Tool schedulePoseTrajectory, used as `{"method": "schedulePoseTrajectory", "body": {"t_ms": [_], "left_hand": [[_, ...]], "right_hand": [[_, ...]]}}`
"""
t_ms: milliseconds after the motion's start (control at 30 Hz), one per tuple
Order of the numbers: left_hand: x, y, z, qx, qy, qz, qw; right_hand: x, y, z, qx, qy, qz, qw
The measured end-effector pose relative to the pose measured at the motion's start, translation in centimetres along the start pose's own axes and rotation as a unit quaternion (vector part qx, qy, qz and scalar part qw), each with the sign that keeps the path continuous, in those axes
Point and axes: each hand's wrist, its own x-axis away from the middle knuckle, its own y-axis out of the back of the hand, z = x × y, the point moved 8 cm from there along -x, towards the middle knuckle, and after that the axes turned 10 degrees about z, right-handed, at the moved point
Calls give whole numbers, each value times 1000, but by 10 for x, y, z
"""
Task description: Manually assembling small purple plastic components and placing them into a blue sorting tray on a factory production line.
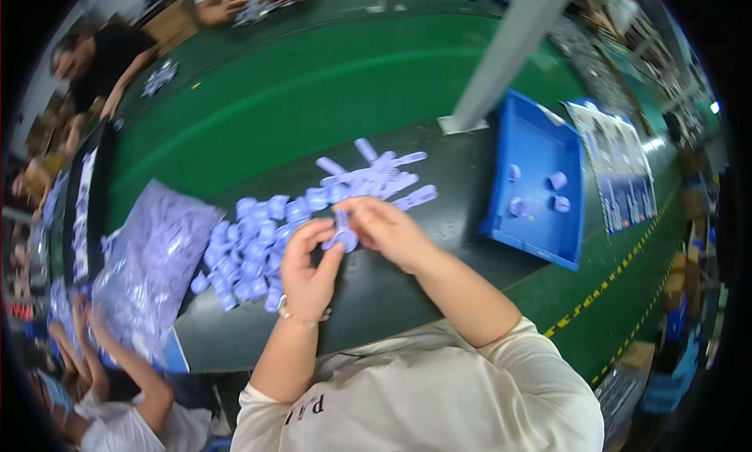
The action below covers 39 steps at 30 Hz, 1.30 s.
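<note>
Person wears a cream short-sleeved top, loose fit, sleeves ending above the elbows, forearms bare. Dark lettering on the chest just below the left forearm, partly cut off by the fold, unreadable. Thin bracelet (pixel 298 317) on the left wrist, just below the left hand (pixel 309 265), maybe gold beads or a chain, too blurred to tell. Right hand (pixel 389 231) bare, no ring or watch visible.
</note>
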Motion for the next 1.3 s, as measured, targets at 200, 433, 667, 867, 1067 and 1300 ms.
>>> {"method": "schedulePoseTrajectory", "body": {"t_ms": [200, 433, 667, 867, 1067, 1300], "left_hand": [[-3, 0, -40, -270, -183, 30, 945], [2, 5, -50, -384, -148, -32, 911], [-2, 15, -3, -116, -20, 40, 992], [-2, 0, 5, 72, 44, 37, 996], [-3, 16, 29, 276, 95, -2, 956], [-1, 16, 18, 151, 73, -48, 985]], "right_hand": [[0, -9, 5, 29, -3, 12, 999], [9, -6, 30, 217, 99, -72, 968], [22, -28, 66, 573, 296, -129, 753], [19, -32, 60, 585, 292, -107, 749], [19, -37, 59, 581, 302, -68, 753], [19, -38, 58, 560, 320, -63, 761]]}}
